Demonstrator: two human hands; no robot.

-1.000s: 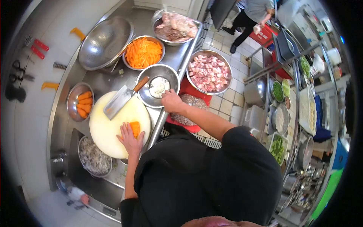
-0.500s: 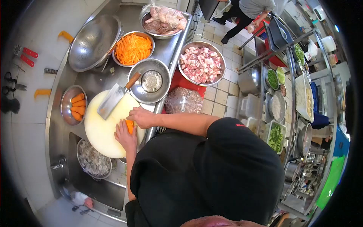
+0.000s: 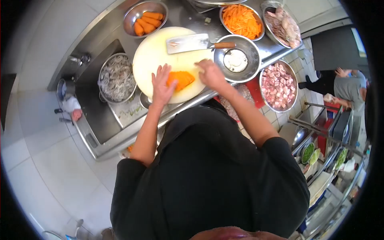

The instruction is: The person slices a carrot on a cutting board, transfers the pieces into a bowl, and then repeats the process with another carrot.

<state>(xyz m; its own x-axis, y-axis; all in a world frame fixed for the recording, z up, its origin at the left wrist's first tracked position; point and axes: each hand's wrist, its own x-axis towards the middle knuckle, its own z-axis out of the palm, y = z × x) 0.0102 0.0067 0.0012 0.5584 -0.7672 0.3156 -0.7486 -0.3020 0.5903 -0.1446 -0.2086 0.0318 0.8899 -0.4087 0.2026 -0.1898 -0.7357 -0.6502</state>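
A pile of sliced carrot (image 3: 181, 81) lies on the round cutting board (image 3: 146, 60). My left hand (image 3: 162, 85) rests at the pile's left side, fingers stretched out and thumb against the carrot. My right hand (image 3: 213, 75) is raised over the board's right edge, apart from the pile. Its index finger points out and the others are partly bent, with nothing visible in them. Beyond both hands a cleaver (image 3: 188, 43) lies flat on the board, its wooden handle reaching over the rim of a perforated metal bowl (image 3: 257, 60).
Around the board stand bowls of whole carrots (image 3: 149, 25), carrot strips (image 3: 242, 22), meat chunks (image 3: 279, 86) and larger meat pieces (image 3: 286, 28). A pot of greyish strands (image 3: 117, 78) sits in the sink (image 3: 94, 110). Another person (image 3: 350, 90) stands at the far right.
My right hand has come off the carrot and moved right. The carrot now lies spread as slices beside my left hand. The head view has turned; the cleaver still lies on the board.
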